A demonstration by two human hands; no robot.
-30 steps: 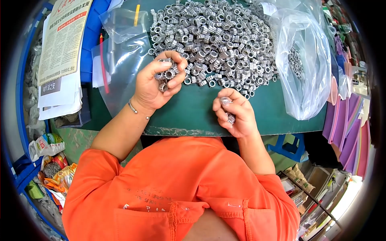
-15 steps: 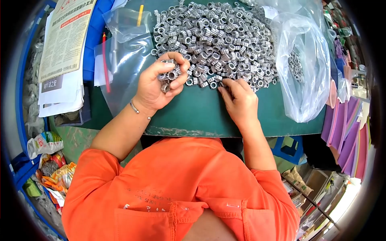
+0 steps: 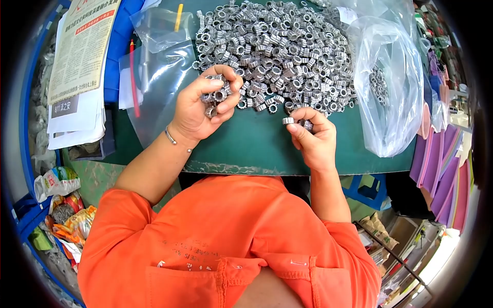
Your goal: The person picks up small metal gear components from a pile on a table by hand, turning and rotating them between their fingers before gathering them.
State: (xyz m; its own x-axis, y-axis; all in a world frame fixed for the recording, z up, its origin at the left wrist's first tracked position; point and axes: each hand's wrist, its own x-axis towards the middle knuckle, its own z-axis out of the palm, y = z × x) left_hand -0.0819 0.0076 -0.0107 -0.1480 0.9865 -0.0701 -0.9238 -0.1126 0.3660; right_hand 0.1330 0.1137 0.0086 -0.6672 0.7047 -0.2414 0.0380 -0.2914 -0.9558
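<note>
Several small grey metal rings (image 3: 220, 95) sit in my left hand (image 3: 197, 105), whose fingers curl round them at the lower left edge of a big heap. That heap of toothed metal rings (image 3: 277, 51) lies on the green tabletop (image 3: 241, 149). My right hand (image 3: 316, 138) is at the heap's front edge, with one ring (image 3: 288, 120) pinched at the thumb and fingertip. Behind the thumb, more rings (image 3: 306, 124) show between the fingers. How many each hand holds is partly hidden by the fingers.
A clear plastic bag (image 3: 385, 102) lies right of the heap, with rings visible behind it. Flat plastic bags (image 3: 164, 77), a red pencil (image 3: 134, 77) and a yellow stick (image 3: 178, 18) are on the left. Further left is a newspaper (image 3: 82, 51); a blue stool (image 3: 367, 191) stands below the table.
My right hand first reached forward to the heap's front edge, then turned and drew back slightly with a ring in its fingertips. My left hand has stayed nearly still round its rings.
</note>
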